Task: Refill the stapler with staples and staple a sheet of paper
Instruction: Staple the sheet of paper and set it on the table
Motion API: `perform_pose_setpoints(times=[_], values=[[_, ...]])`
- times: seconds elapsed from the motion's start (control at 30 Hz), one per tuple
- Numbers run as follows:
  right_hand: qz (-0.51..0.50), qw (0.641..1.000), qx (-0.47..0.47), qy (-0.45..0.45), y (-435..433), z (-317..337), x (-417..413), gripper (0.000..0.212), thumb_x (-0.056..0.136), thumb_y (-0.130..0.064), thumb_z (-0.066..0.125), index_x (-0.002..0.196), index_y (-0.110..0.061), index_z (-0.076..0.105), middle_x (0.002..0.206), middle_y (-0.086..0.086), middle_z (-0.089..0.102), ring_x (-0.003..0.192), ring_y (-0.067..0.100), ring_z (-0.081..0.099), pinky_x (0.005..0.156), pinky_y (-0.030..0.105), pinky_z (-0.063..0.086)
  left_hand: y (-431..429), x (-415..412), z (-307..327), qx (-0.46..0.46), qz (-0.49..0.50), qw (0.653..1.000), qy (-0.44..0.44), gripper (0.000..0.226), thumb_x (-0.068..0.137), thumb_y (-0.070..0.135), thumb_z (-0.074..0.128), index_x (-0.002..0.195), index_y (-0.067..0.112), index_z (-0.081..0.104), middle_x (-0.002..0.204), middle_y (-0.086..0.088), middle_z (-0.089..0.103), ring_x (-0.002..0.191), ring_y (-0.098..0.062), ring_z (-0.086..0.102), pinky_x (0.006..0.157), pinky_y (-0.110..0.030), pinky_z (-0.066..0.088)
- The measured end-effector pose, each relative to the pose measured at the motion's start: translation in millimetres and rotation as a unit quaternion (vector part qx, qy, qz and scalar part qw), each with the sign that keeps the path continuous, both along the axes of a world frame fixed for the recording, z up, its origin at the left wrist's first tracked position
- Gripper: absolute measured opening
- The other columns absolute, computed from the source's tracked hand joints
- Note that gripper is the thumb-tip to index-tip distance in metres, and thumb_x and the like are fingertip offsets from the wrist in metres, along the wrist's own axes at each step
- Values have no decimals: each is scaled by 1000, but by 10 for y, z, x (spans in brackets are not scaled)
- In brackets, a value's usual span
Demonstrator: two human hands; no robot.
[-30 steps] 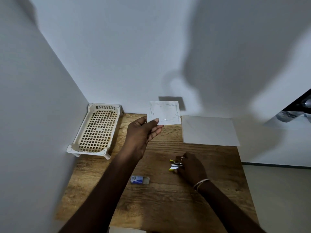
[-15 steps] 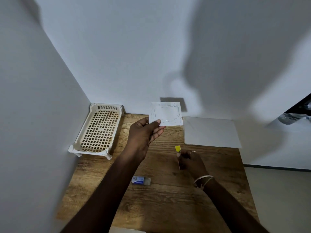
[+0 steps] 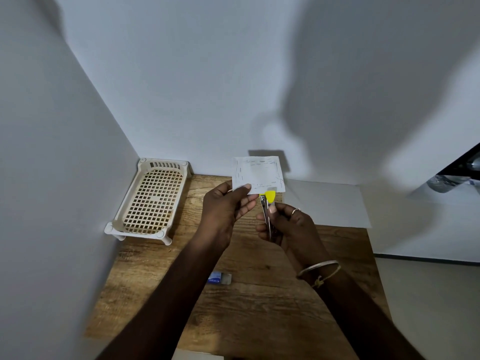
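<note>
Stapler with a yellow tip and metal body (image 3: 267, 207) stands upright in the right hand (image 3: 285, 224), its tip at the lower edge of a small white staple-marked paper sheet (image 3: 258, 174) pinched by the left hand (image 3: 223, 211). Below both hands, a small blue-and-clear staple box (image 3: 219, 278) lies on the wooden surface (image 3: 259, 307).

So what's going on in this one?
A person is about to staple a small paper slip, already dotted with staples along its edges. The left hand holds it up by its lower corner; the right hand brings a yellow-tipped stapler to its bottom edge. A staple box lies on the wooden table.
</note>
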State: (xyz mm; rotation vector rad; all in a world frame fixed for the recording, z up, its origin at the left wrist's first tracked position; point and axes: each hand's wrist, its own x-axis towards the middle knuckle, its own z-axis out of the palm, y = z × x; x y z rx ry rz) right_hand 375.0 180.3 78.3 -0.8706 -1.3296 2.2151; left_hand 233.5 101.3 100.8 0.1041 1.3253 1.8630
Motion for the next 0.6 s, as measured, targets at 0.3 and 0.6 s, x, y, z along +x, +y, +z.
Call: perform_pose_setpoints(times=[0.3,0.6], values=[[-18,998,-59,10,-82,161,-82,37,79,-35,73,105,-8,73,96,19,74,76,31,73,64,33,61,-22,39,22,-17,8,1000,-9,23,88,6,73,110,0,70,104,-18,76,98,-28,75,83,-34,61],[-38,994,-100,14,-96,182,-137,35,81,-29,76,101,-1,73,99,25,73,76,31,74,61,32,60,-24,60,45,-4,2,999,-40,22,88,5,72,110,3,69,109,-18,76,97,-28,74,87,-40,58]])
